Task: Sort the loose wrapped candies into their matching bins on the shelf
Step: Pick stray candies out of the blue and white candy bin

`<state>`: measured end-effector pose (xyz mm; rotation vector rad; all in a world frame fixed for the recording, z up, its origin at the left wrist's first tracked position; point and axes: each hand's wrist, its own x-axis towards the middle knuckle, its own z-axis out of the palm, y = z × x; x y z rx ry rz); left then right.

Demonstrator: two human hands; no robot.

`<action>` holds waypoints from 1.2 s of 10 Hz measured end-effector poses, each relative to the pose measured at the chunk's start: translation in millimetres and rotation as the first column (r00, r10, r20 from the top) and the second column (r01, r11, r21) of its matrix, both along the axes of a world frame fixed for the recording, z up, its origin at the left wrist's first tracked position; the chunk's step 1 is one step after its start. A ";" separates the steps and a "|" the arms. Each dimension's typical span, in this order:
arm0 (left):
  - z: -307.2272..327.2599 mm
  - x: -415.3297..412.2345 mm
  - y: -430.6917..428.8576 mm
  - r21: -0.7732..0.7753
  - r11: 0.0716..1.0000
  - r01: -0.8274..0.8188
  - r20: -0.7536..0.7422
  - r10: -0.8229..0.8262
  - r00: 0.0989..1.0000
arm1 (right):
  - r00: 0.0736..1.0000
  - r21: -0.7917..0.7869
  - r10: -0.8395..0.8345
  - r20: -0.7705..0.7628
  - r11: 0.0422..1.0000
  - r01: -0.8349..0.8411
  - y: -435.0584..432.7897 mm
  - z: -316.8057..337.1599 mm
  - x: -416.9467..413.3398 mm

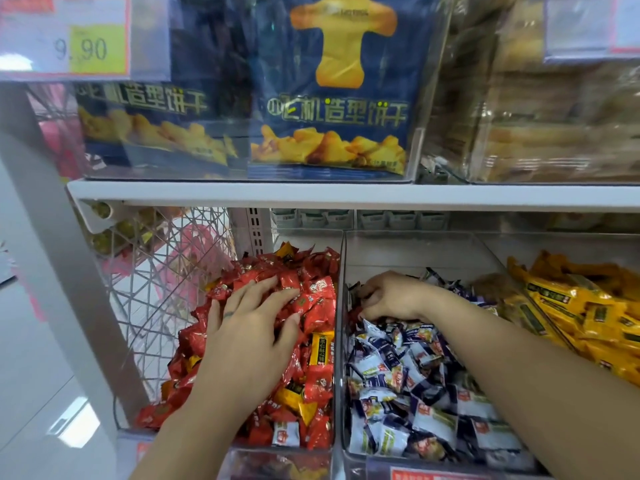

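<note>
Strays sought: left hand (252,323) flat on red candies (313,289); right hand (391,299) curled in blue-white candies (415,379), hold indeterminate. Next: yellow stray (320,348) pinched.

Red candies (304,292) heap the left bin (335,382), blue-white candies (415,379) the middle bin (408,251), yellow candies (588,313) rightmost.

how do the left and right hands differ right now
The left hand lies flat, fingers spread, on the red candies; the right hand has curled fingers, dug among the blue-and-white candies. Whether it holds anything is unclear. Both rest on candy piles.
</note>
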<state>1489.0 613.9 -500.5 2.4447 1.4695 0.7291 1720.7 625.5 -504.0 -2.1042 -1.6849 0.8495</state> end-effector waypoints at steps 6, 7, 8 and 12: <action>0.0 -0.1 -0.9 -0.001 1.000 -0.007 -0.012 0.007 1.000 | 0.999 -0.026 -0.003 0.052 1.000 0.005 25.1 -20.5 -3.4; -0.3 -1.1 -0.8 -0.002 1.000 0.000 -0.007 0.000 1.000 | 0.996 0.033 -0.054 -0.071 0.998 0.056 22.0 -20.3 2.6; -0.5 -1.6 -0.2 -0.003 1.000 -0.001 -0.006 0.001 1.000 | 0.962 0.105 -0.132 -0.240 0.981 0.161 19.2 -14.4 5.4; 1.9 1.8 -3.4 0.094 0.995 0.015 0.034 -0.018 0.999 | 0.941 0.574 0.147 -0.305 0.817 0.059 2.7 43.2 -41.9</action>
